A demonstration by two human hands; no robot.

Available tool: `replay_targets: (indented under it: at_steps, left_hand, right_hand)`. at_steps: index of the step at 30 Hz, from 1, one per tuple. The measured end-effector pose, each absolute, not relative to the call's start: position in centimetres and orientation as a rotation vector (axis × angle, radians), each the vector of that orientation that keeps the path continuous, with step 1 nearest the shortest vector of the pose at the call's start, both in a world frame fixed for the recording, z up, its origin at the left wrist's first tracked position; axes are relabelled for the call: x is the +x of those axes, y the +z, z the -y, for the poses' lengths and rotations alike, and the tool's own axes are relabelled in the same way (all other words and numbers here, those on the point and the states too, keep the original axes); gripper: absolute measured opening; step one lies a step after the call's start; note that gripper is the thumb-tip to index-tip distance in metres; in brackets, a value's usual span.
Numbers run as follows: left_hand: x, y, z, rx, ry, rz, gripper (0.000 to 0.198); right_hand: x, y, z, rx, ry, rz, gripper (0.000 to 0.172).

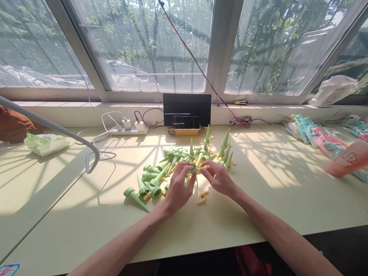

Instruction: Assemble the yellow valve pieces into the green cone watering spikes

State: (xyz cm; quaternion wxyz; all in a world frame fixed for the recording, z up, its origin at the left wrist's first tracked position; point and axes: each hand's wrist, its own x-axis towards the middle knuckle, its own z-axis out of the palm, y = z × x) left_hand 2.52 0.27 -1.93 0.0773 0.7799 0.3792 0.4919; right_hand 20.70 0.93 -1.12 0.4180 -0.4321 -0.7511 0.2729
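Near the front of a heap of green plastic plant watering spikes [156, 178], my left hand [179, 188] is closed round one green watering spike [193, 168]. Its round open end faces up toward me, while the rest is hidden by my fingers. My right hand [218, 178] is just to the right, its thumb and fingertips pinched together close to that open end. Whatever lies in this pinch is too small to make out. Small yellow valve pieces [202, 197] lie on the table between my wrists, and more are mixed in among the spikes.
Several spikes stand upright at the heap's right side [225, 142]. Behind it are a dark tablet [186, 103] and a phone [186, 122]. A power strip [129, 130], a grey curved bar [57, 126] and a tissue pack [46, 143] are left; a pink cup [346, 159] and bagged items [307, 128] right.
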Motion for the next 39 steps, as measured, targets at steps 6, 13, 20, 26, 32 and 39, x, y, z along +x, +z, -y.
replay_targets:
  at_steps: [6,13,20,26,32,39]
  left_hand:
    - [2.53,-1.91,-0.34,2.319,1.469,-1.141,0.011]
    - [2.51,-2.0,-0.27,2.35,1.47,-1.126,0.012]
    - [2.6,-1.96,-0.11,2.373,1.461,-1.113,0.011]
    - [2.56,-1.86,-0.17,2.385,1.459,-1.113,0.011]
    - [2.34,-1.68,-0.35,2.38,1.486,-1.143,0.011]
    - [2.29,-1.61,-0.25,2.395,1.5,-1.132,0.011]
  right_hand:
    - [20.7,-1.16,-0.85,-1.064,0.685,1.882,0.019]
    - [20.83,-1.26,-0.98,-1.073,0.675,1.878,0.018]
    - [20.92,-0.99,-0.98,-1.049,0.629,1.914,0.024]
    - [20.84,-1.18,-1.04,-1.061,0.632,1.896,0.023]
    - [20.72,-1.34,-0.94,-1.033,0.682,1.873,0.014]
    - [20.73,-1.33,-0.93,-1.031,0.65,1.87,0.014]
